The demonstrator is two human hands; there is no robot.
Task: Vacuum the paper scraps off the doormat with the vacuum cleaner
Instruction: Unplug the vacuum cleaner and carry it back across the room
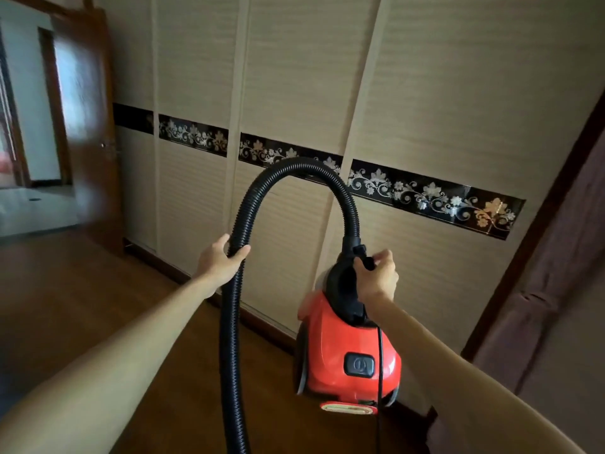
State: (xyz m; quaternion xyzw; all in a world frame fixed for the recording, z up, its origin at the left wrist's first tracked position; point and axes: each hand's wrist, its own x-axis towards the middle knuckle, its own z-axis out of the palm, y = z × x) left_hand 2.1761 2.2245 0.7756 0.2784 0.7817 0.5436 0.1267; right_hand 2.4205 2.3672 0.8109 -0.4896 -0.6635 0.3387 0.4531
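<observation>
A red canister vacuum cleaner [347,348] hangs upright in front of the wardrobe, its black power button facing me. My right hand [376,276] grips the black carry handle at its top. A black ribbed hose [262,191] arches up from the vacuum's top and drops down on the left out of the frame's bottom. My left hand [219,257] is wrapped around the hose's left side at about handle height. A thin black cord [379,371] runs down the vacuum's body. No doormat or paper scraps are in view.
Beige sliding wardrobe doors [294,77] with a black floral band fill the wall ahead. A dark wooden door [85,126] stands open at the left onto a brighter room. Brown wood floor [82,306] lies below. A brownish curtain [563,257] hangs at the right.
</observation>
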